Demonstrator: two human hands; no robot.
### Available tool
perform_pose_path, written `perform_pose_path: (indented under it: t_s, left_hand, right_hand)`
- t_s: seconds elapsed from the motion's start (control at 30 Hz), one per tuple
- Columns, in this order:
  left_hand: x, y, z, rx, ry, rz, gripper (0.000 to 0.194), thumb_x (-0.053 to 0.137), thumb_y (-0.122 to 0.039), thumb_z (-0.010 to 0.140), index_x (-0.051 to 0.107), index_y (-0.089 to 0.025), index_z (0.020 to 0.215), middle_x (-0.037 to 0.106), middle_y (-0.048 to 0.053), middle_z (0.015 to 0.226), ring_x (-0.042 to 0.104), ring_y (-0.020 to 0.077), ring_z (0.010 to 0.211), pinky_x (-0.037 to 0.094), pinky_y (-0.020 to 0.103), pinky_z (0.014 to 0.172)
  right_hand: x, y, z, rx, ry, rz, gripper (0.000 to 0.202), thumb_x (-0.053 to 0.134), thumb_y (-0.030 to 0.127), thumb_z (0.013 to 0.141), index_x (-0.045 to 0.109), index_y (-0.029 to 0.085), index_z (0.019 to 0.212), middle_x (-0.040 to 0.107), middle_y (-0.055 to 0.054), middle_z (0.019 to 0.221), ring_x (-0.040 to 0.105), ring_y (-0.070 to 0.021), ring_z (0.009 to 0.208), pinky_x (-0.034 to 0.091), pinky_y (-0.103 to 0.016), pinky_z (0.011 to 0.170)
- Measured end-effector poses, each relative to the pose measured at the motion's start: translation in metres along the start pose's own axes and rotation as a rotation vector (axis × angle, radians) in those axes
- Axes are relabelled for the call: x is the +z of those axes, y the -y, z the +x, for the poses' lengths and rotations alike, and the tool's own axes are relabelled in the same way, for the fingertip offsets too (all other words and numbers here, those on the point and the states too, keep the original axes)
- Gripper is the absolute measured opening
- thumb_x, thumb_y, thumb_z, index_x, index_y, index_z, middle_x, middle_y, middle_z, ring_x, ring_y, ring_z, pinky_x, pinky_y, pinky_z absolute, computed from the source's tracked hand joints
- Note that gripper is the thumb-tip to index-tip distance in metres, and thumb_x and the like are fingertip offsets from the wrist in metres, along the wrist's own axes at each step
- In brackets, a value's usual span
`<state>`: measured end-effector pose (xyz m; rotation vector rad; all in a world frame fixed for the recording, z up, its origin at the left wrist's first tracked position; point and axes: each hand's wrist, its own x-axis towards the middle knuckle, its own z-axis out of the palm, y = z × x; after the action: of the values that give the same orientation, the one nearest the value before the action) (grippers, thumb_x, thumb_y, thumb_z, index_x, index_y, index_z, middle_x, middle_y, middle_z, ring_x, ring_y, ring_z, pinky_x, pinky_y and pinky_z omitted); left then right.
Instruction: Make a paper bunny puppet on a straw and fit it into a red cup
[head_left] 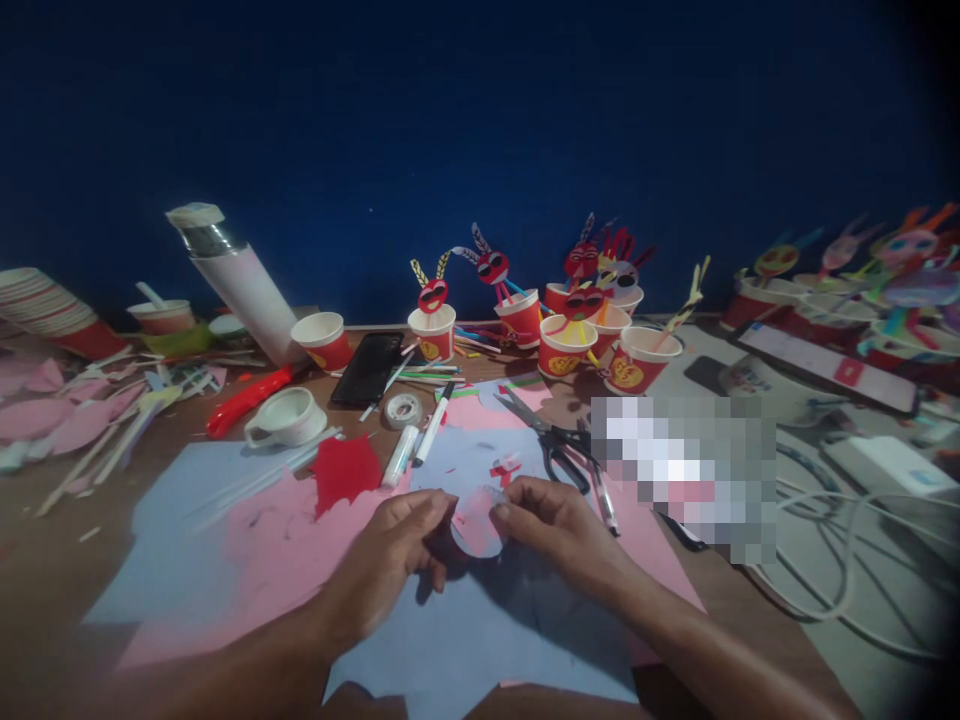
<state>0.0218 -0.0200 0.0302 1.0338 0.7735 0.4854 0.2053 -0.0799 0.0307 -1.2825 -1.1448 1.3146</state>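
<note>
Between my two hands is a small rounded paper cutout (pixel 478 528), pale with pink patches, held above blue paper. My left hand (pixel 401 545) pinches its left edge between thumb and fingers. At the upper right edge, the fingers of my right hand (pixel 551 520) are closed on the same cutout. Red paper scraps (pixel 506 468) lie just beyond it on the blue sheet (pixel 480 640). Scissors (pixel 559 445) rest with blades apart beyond my right hand. A glue stick (pixel 400 457) and a white marker (pixel 433 425) lie beyond my left hand.
Red paper cups (pixel 568 347) with paper-faced figures stand at the back. A white mug (pixel 287 418), a tape roll (pixel 403 410), a black phone (pixel 367 370) and a leaning flask (pixel 240 285) are at left. White cables (pixel 844 570) coil at right. Pink paper (pixel 277 560) spreads at left.
</note>
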Motion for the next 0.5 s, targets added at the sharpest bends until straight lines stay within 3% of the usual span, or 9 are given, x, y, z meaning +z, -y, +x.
perform_pose_path:
  t_s: [0.2,0.5]
  left_hand:
    - [-0.0021,0.0028,-0.0015,-0.061,-0.074,0.104,0.022,0.067,-0.035,0.077,0.059,-0.015,0.08,0.062,0.0,0.063,0.052,0.0067,0.047,0.039,0.015,0.043]
    - [-0.0068,0.0018,-0.0028,-0.117,-0.072,0.057,0.024,0.063,-0.035,0.079,0.058,-0.013,0.072,0.057,0.0,0.056,0.049,0.0063,0.041,0.038,0.016,0.039]
  right_hand:
    - [0.0045,-0.0017,-0.0016,0.021,0.023,-0.123,0.023,0.053,0.032,0.082,0.051,0.018,0.064,0.045,0.005,0.057,0.038,-0.0091,0.054,0.03,-0.024,0.052]
    - [0.0018,-0.0005,-0.0001,0.084,0.039,-0.09,0.025,0.056,0.035,0.079,0.047,0.019,0.062,0.044,0.005,0.058,0.037,-0.0088,0.054,0.029,-0.023,0.052]
